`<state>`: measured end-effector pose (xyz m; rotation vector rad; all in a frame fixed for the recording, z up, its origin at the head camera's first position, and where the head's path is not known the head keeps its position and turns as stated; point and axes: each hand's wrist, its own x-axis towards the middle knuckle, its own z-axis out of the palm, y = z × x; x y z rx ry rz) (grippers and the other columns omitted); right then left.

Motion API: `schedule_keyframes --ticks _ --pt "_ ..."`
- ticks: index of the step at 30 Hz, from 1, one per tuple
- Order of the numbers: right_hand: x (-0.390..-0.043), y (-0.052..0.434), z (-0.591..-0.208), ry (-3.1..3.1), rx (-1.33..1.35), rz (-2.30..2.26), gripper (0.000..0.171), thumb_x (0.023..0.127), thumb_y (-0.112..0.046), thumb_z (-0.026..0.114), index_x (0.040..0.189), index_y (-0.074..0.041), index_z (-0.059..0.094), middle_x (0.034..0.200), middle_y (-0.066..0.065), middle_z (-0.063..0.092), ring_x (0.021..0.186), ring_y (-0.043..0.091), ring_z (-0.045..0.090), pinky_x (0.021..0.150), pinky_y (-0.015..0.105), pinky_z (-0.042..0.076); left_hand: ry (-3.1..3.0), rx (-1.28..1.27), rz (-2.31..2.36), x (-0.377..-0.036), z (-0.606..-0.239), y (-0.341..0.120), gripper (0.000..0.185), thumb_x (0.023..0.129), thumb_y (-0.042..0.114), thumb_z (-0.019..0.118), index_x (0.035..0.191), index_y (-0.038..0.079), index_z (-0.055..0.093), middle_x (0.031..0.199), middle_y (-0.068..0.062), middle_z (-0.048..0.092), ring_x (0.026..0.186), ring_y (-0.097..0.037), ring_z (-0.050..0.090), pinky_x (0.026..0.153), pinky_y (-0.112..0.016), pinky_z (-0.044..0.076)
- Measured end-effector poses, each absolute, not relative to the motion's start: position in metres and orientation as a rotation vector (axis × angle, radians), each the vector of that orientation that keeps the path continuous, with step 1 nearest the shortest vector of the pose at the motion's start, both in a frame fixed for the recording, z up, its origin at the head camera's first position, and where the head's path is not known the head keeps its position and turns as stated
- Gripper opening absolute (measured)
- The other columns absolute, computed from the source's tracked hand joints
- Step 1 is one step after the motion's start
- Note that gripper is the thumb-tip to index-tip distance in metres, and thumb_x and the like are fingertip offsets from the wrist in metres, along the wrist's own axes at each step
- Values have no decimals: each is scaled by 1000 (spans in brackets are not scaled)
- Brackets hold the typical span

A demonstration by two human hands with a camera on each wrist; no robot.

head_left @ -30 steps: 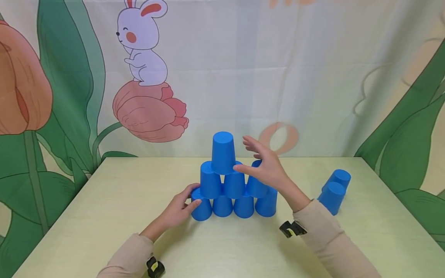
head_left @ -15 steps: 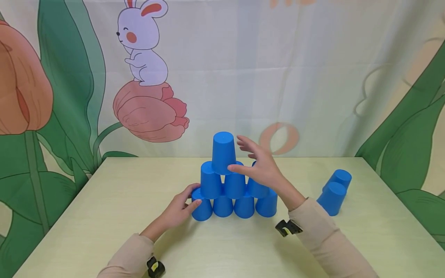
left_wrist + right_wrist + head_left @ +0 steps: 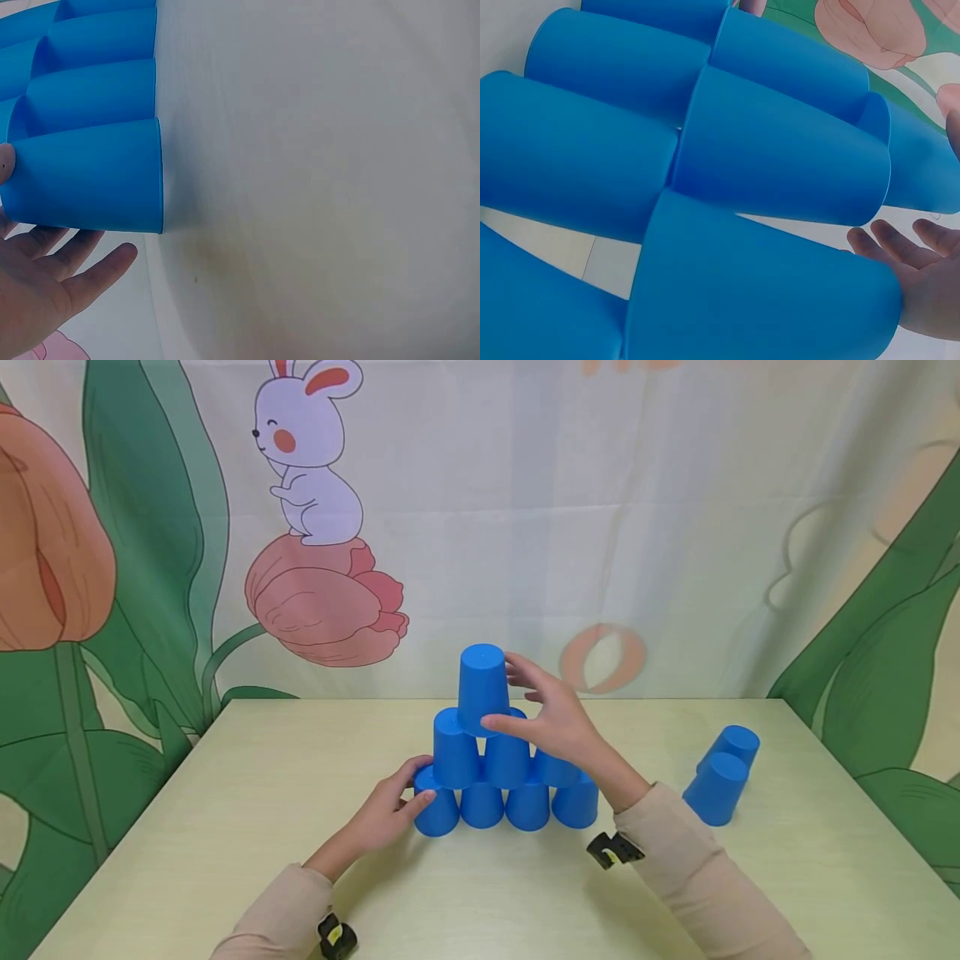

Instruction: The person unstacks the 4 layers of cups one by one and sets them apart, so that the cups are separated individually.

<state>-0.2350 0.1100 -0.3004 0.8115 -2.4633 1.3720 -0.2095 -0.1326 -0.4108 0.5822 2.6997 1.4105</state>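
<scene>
Upside-down blue cups stand in a stepped pile: several along the bottom, three in the middle row, and a top cup (image 3: 482,689) resting across the left and centre middle cups. My left hand (image 3: 382,810) holds the leftmost bottom cup (image 3: 437,814), thumb in front and fingers behind; the left wrist view shows that cup (image 3: 86,180) between thumb and fingers. My right hand (image 3: 558,718) is at the top cup's right side, thumb across its lower front and fingers spread behind. In the right wrist view, the fingers (image 3: 900,247) lie apart from the top cup (image 3: 926,161).
Two more blue cups (image 3: 716,789) stand upside down at the right of the pale table (image 3: 225,810), one behind the other. A printed curtain (image 3: 465,527) hangs behind the table's back edge. My right forearm passes in front of the pile's right side.
My right hand has moved left towards the top cup, and its thumb now overlaps that cup's front. My left hand and the cups have stayed in place.
</scene>
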Motion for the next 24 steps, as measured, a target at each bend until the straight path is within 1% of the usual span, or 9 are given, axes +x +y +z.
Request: schedule_keyframes --ticks 5,8,16,24 --pt "-236 106 -301 -2469 817 1376 79 78 -38 70 142 -13 31 134 7 47 118 25 47 93 43 42 2699 579 1409 -210 -411 -132 50 93 18 53 137 5 34 131 -18 46 116 -37 47 85 -50 46" --pt "-236 104 -301 -2481 805 1390 80 77 -40 70 142 -14 31 134 6 47 118 24 48 93 42 42 2699 578 1411 -210 -411 -132 50 93 18 53 137 5 34 131 -18 46 116 -37 47 85 -50 46" --pt "-235 96 -299 -2513 723 1473 85 77 -41 70 144 -16 25 137 9 44 117 31 48 91 48 42 2700 573 1414 -211 -412 -132 50 93 18 53 137 5 34 131 -18 46 115 -37 47 86 -51 46" --pt "-234 91 -298 -2533 645 1513 78 80 -36 69 142 -14 27 134 12 45 116 33 48 91 51 41 2695 575 1416 -211 -413 -133 50 93 19 53 137 6 33 131 -18 46 115 -37 47 86 -51 46"
